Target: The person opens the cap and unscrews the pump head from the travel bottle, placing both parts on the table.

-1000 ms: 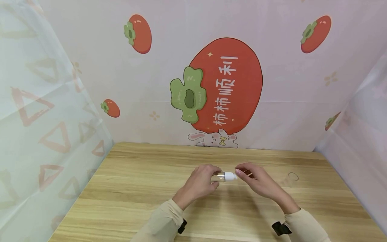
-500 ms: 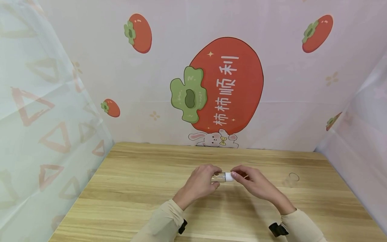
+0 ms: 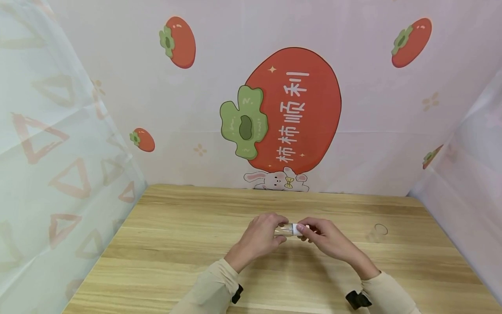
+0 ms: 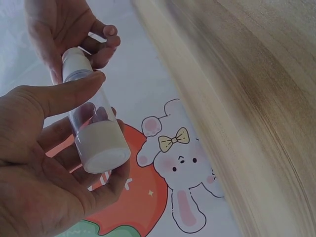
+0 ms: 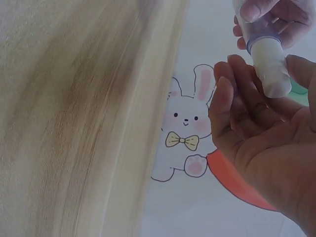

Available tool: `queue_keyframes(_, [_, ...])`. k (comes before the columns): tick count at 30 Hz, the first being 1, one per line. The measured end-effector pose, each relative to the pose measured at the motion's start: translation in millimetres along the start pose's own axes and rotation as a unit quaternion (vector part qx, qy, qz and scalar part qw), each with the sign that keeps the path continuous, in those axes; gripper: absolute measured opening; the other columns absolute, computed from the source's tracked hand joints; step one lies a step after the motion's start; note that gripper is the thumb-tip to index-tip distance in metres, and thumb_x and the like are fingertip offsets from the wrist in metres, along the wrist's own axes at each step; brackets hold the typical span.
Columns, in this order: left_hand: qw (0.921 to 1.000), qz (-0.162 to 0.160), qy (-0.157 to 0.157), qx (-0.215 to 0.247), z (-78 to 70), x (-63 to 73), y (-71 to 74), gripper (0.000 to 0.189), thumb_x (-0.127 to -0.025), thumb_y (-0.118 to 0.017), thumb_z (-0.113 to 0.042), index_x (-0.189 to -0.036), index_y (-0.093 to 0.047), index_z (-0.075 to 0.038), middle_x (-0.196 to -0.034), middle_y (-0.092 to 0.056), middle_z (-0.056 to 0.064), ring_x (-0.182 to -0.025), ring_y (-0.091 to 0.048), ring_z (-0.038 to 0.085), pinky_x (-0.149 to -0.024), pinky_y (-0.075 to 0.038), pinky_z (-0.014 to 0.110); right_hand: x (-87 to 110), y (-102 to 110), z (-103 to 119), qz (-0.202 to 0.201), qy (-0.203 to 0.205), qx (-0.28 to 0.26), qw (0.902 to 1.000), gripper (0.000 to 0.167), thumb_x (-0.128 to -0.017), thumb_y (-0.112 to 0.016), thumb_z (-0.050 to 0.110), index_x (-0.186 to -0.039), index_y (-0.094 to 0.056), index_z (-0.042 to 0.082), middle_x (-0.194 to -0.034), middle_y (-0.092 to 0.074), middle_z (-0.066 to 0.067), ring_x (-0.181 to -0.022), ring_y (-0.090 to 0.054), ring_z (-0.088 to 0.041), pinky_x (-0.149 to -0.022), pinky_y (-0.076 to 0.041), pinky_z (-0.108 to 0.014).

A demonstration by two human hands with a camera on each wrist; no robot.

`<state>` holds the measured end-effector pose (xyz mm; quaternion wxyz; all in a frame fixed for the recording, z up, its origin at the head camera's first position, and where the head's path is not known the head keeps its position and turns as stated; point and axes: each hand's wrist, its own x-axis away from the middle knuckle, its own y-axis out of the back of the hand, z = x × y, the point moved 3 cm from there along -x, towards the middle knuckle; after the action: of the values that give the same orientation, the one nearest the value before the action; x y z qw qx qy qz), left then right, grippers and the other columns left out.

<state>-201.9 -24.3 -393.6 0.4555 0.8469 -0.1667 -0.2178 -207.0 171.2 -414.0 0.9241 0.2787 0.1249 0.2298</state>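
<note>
My left hand (image 3: 260, 233) grips a small clear bottle (image 4: 94, 111) around its body, thumb on one side and fingers on the other. The bottle lies sideways in the head view, its white base (image 4: 103, 148) showing in the left wrist view. Its white bottle top (image 5: 270, 64) points toward my right hand (image 3: 327, 235). The right thumb (image 5: 300, 69) is against the side of that top, with the curled fingers on the far side of it. Some of the bottle is hidden behind the left fingers.
A see-through piece with a thin dark ring (image 3: 381, 229) lies on the wooden table (image 3: 176, 261), right of my right hand. Behind the table stands a printed backdrop (image 3: 372, 109), and hanging sheets (image 3: 51, 174) flank both sides.
My right hand has moved left, from the tip of the bottle top onto its side, with the thumb now across it. The left hand and bottle have stayed nearly still.
</note>
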Motion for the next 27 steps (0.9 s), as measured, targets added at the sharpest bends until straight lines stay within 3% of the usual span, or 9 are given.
queue_keyframes(10, [0.9998,0.018,-0.004,-0.001,-0.5,-1.8,0.4,0.035,-0.086,-0.083,-0.017,-0.119,-0.075,-0.008,-0.107,-0.075,0.002,-0.100,-0.068,0.015,-0.086,-0.055,0.034,-1.2,0.5,2.2,-0.008,0.000,-0.022,0.9997,0.025,-0.106,-0.056,0.020,-0.106,-0.070,0.000,-0.085,-0.069,-0.004,-0.079,-0.067,-0.025,-0.071,-0.058,-0.036])
queue_keyframes(27, [0.9991,0.041,-0.009,-0.003,-2.6,-3.5,2.9,0.034,-0.088,-0.080,-0.018,-0.121,-0.074,-0.009,-0.105,-0.075,0.004,-0.096,-0.068,0.014,-0.083,-0.055,0.032,0.2,-1.2,4.2,-0.023,-0.002,-0.030,0.9993,0.022,-0.105,-0.057,0.016,-0.102,-0.071,0.000,-0.081,-0.068,-0.006,-0.075,-0.066,-0.025,-0.068,-0.058,-0.035])
